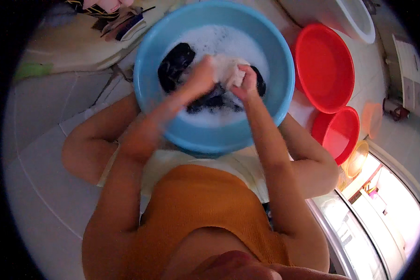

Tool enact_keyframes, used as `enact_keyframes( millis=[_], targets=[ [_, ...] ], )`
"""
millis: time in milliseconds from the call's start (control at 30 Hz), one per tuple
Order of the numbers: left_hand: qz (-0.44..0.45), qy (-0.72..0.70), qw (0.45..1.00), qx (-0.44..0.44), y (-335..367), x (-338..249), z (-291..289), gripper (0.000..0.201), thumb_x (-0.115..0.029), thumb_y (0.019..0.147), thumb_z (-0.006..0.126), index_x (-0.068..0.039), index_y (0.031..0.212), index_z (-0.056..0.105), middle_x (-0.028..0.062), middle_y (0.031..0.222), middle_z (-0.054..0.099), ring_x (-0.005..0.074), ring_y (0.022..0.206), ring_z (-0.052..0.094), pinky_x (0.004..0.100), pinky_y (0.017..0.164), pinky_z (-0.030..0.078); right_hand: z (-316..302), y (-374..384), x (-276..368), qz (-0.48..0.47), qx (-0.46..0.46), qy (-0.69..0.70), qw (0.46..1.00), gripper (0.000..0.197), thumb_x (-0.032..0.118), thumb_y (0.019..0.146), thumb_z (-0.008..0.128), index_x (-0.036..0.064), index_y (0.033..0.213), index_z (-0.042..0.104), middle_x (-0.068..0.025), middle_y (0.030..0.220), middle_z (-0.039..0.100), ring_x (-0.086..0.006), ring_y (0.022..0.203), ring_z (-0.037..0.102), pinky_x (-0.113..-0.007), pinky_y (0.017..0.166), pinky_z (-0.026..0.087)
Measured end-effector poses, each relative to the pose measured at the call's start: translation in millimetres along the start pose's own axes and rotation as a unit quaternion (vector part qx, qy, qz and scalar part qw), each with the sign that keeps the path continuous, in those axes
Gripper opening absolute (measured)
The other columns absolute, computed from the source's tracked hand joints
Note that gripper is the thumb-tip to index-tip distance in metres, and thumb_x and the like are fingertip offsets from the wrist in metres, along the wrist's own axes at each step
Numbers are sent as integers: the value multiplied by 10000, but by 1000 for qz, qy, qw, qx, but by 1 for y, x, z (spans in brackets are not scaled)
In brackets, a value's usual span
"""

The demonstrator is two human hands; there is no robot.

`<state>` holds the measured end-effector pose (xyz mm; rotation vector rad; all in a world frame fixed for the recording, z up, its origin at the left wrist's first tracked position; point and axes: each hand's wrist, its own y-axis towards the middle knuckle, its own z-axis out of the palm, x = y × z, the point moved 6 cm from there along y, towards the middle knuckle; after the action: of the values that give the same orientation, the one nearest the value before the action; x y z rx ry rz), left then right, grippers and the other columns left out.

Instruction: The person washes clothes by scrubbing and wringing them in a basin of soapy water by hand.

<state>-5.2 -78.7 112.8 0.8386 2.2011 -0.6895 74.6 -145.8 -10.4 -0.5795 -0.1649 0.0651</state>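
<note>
A white cloth (227, 70) is bunched between my two hands above the soapy water of a large blue basin (147, 51). My right hand (247, 84) grips the cloth's right side, thumb and fingers closed round it. At the cloth's left end my left hand (203, 77) is closed like a fist on it, slightly blurred by motion. Dark wet cloth (176, 60) bulges out of the foam left of my hands. More dark fabric (214, 100) lies half sunk beneath them, and another dark piece shows beyond my right fingers.
The blue basin stands between my bent knees. To its right are a red basin (324, 67), a smaller red basin (336, 133) and a yellowish basin (356, 159). A white tub (359, 21) is at the far right. Assorted cloths (121, 23) lie at the far left.
</note>
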Motion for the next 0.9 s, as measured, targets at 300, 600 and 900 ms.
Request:
enact_keyframes(
  millis=[300,600,900],
  targets=[
    [-151,244,958,-16,-1,60,27,396,-397,777,431,-59,851,624,174,896,598,343,815,579,460,714,443,33,4,-72,17,-67,-97,993,325,301,868,329,51,949,520,-117,967,562,-244,901,527,-384,824,406],
    [-33,223,963,-149,-13,60,25,294,-370,756,475,-128,800,637,174,834,598,344,789,574,450,710,438,20,5,-82,66,-87,-80,991,304,313,862,381,102,1010,543,-71,1021,574,-218,938,534,-393,815,415],
    [-164,-270,946,75,-8,122,9,412,-370,877,409,-8,1032,532,117,908,597,211,836,566,327,762,423,49,-20,-47,92,27,-132,987,280,244,864,423,7,963,535,-91,935,592,-205,826,583,-340,739,479]
  ],
)
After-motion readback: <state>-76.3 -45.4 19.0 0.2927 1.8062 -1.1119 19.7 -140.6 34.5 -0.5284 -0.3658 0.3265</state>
